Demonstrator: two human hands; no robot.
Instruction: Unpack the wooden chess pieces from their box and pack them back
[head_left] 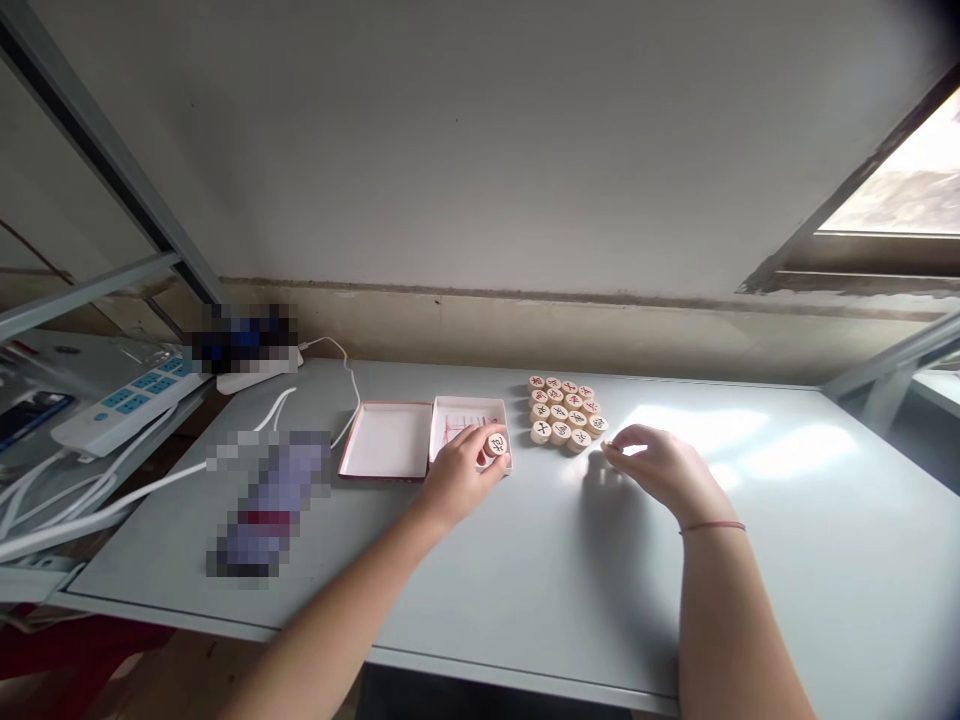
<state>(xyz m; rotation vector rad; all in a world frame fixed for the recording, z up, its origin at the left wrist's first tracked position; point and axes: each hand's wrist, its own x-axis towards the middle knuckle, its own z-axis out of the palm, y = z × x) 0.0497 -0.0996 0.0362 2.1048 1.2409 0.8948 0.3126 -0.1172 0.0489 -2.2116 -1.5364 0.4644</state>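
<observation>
My left hand is closed around a round wooden Chinese chess piece with a dark character on its top. It is over the right edge of an open white box, which has a red grid drawing inside. To the right stand rows of Chinese chess pieces, marked in red at the back and black in front. Just right of these rows, my right hand pinches a small pale piece, mostly hidden by the fingertips; it looks like another chess piece.
The box lid lies inside up, left of the box. A blurred purple item rests farther left. White cables and a power strip are at the far left. The wall runs behind the table.
</observation>
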